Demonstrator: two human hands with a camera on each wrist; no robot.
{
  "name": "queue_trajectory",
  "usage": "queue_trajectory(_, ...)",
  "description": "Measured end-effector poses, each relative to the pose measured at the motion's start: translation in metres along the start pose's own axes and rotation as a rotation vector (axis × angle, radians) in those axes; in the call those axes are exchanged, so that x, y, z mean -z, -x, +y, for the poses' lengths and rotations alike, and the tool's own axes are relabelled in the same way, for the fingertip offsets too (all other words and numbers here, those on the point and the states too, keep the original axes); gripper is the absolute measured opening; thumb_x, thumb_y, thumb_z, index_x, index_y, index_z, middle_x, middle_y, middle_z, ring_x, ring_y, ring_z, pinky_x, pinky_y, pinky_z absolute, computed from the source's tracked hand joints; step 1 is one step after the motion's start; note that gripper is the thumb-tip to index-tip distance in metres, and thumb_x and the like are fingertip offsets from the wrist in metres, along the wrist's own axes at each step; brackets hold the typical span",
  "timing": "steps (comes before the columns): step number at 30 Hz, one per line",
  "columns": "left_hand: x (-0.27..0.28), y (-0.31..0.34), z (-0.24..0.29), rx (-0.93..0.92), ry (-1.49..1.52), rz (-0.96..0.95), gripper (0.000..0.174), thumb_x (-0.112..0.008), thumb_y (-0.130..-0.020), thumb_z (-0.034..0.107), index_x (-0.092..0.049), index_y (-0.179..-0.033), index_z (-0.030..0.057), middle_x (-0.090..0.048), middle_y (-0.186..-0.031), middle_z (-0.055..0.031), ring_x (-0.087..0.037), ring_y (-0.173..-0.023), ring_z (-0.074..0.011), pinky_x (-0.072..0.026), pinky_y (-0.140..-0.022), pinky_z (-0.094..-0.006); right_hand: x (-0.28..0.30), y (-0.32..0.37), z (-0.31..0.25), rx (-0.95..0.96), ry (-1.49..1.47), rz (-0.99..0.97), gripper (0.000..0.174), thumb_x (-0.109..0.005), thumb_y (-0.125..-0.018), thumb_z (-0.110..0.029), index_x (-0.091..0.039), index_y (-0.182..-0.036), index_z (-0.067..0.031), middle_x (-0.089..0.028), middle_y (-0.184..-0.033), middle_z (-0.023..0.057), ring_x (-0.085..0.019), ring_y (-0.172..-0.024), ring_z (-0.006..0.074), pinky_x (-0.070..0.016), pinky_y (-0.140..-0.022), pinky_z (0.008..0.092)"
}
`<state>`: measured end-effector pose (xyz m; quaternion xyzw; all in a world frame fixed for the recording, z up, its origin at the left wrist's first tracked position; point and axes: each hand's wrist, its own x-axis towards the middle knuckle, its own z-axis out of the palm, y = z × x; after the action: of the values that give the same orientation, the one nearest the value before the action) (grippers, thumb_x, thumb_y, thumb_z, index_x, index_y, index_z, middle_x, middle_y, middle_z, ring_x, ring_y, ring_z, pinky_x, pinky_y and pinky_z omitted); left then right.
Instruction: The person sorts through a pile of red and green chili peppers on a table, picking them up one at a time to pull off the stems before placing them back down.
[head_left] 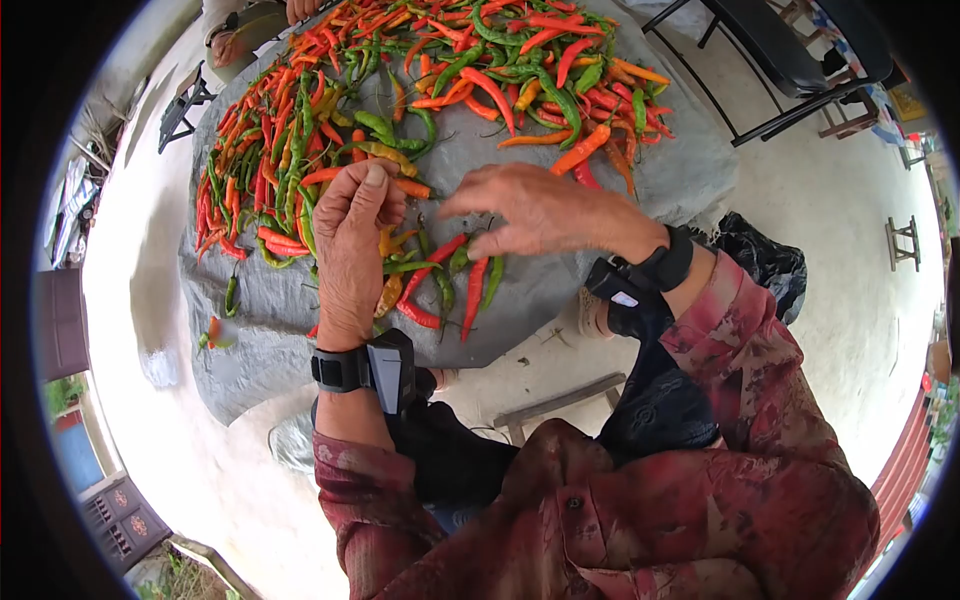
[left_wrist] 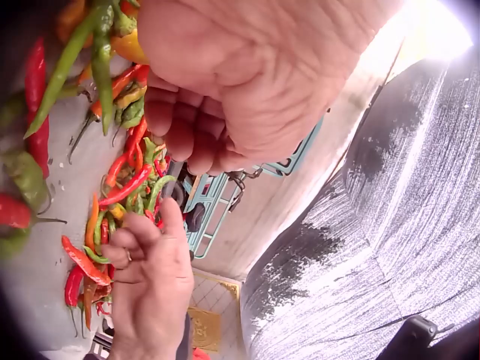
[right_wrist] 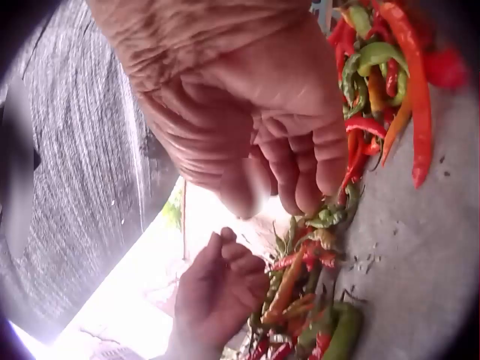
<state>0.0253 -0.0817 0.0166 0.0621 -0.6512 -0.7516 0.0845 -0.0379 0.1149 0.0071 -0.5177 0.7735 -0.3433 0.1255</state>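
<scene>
My left hand (head_left: 355,230) is over the left part of the grey sheet, fingers curled and thumb against the index finger; no pepper shows in its grasp. An orange chili pepper (head_left: 412,188) lies behind it and is partly covered by it in the head view. To the right, my right hand (head_left: 545,210) hovers with loosely bent fingers, holding nothing. Its palm faces left in the left wrist view. Between and below the hands lie several peppers, among them a red chili pepper (head_left: 474,298), a green chili pepper (head_left: 493,280) and a yellowish, wrinkled one (head_left: 388,296).
A large heap of red, orange and green chili peppers (head_left: 290,150) spreads over the grey sheet (head_left: 260,350). Another person's hand (head_left: 228,48) shows at the top left. A black plastic bag (head_left: 765,265) lies at the right, and a wooden stool (head_left: 560,400) stands below.
</scene>
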Motion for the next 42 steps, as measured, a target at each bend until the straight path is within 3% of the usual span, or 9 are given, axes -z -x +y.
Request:
queue_trajectory(4,0.000,0.001,0.001,0.013,0.032,0.000,0.020,-0.056,-0.090,0.023,-0.063,-0.094,0.0042,-0.056,-0.074,0.0034,-0.050,-0.068,-0.0051,-0.0409,-0.064,-0.0205,-0.021,0.004,-0.006,0.160,0.178,-0.152,0.058,-0.074,-0.060,-0.015,-0.056,-0.115,-0.0067,-0.054,-0.097,0.0084,-0.050,-0.095,0.0272,-0.0454,-0.079,0.0372)
queue_trajectory(11,-0.001,0.003,-0.002,0.021,-0.006,-0.044,0.020,-0.057,-0.090,0.024,-0.063,-0.095,0.0050,-0.056,-0.074,0.0042,-0.050,-0.068,-0.0040,-0.0406,-0.064,-0.0197,-0.021,0.001,-0.015,0.077,0.185,-0.147,0.046,-0.071,-0.065,-0.014,-0.055,-0.106,-0.0046,-0.054,-0.095,0.0108,-0.051,-0.095,0.0287,-0.0454,-0.076,0.0394)
queue_trajectory(17,-0.004,0.006,0.001,0.035,-0.075,-0.085,0.021,-0.057,-0.089,0.024,-0.063,-0.095,0.0048,-0.056,-0.074,0.0042,-0.049,-0.068,-0.0034,-0.0398,-0.064,-0.0185,0.011,0.001,-0.001,-0.289,0.043,-0.306,0.043,-0.068,-0.073,-0.018,-0.051,-0.110,-0.0044,-0.058,-0.095,0.0160,-0.056,-0.092,0.0313,-0.0443,-0.075,0.0409)
queue_trajectory(19,-0.004,0.006,0.001,0.035,-0.087,-0.098,0.020,-0.057,-0.090,0.023,-0.062,-0.095,0.0047,-0.056,-0.073,0.0040,-0.049,-0.068,-0.0034,-0.0396,-0.064,-0.0183,0.022,0.009,0.014,-0.254,0.111,0.023,0.041,-0.066,-0.076,-0.019,-0.053,-0.112,-0.0049,-0.058,-0.098,0.0145,-0.056,-0.092,0.0298,-0.0450,-0.075,0.0381)
queue_trajectory(26,-0.012,0.005,-0.001,0.090,-0.102,-0.158,0.021,-0.056,-0.090,0.022,-0.062,-0.096,0.0027,-0.057,-0.074,0.0025,-0.050,-0.068,-0.0044,-0.0397,-0.064,-0.0191,0.039,0.014,0.025,-0.365,-0.121,-0.007,0.027,-0.059,-0.081,-0.016,-0.057,-0.106,-0.0047,-0.060,-0.095,0.0097,-0.057,-0.086,0.0220,-0.0449,-0.074,0.0339)
queue_trajectory(29,-0.015,0.004,-0.003,0.106,-0.149,-0.160,0.021,-0.056,-0.090,0.022,-0.061,-0.096,0.0023,-0.057,-0.074,0.0020,-0.050,-0.068,-0.0047,-0.0402,-0.065,-0.0195,0.036,0.013,0.032,-0.274,-0.059,0.051,0.022,-0.057,-0.082,-0.016,-0.059,-0.100,-0.0034,-0.061,-0.089,0.0092,-0.057,-0.082,0.0218,-0.0448,-0.072,0.0341)
queue_trajectory(31,-0.016,0.003,-0.003,0.114,-0.177,-0.169,0.021,-0.056,-0.090,0.022,-0.061,-0.096,0.0023,-0.057,-0.074,0.0017,-0.050,-0.069,-0.0049,-0.0404,-0.065,-0.0197,0.032,0.012,0.036,-0.173,0.046,0.249,0.017,-0.057,-0.079,-0.013,-0.061,-0.090,-0.0009,-0.062,-0.074,0.0127,-0.061,-0.072,0.0296,-0.0466,-0.067,0.0384)
queue_trajectory(34,-0.019,0.003,-0.006,0.092,-0.185,-0.187,0.021,-0.055,-0.090,0.022,-0.061,-0.097,0.0023,-0.057,-0.074,0.0014,-0.050,-0.069,-0.0052,-0.0407,-0.065,-0.0200,0.026,0.009,0.039,-0.262,0.142,0.301,0.015,-0.059,-0.078,-0.016,-0.059,-0.083,-0.0018,-0.062,-0.071,0.0148,-0.061,-0.073,0.0318,-0.0469,-0.066,0.0404)
queue_trajectory(42,-0.024,0.004,-0.005,0.107,-0.213,-0.206,0.019,-0.055,-0.090,0.022,-0.061,-0.095,0.0042,-0.053,-0.073,0.0044,-0.048,-0.069,-0.0038,-0.0380,-0.066,-0.0191,0.000,-0.013,0.048,-0.384,0.307,0.236,0.027,-0.066,-0.072,-0.021,-0.059,-0.092,-0.0039,-0.060,-0.067,0.0127,-0.059,-0.062,0.0302,-0.0456,-0.064,0.0415)
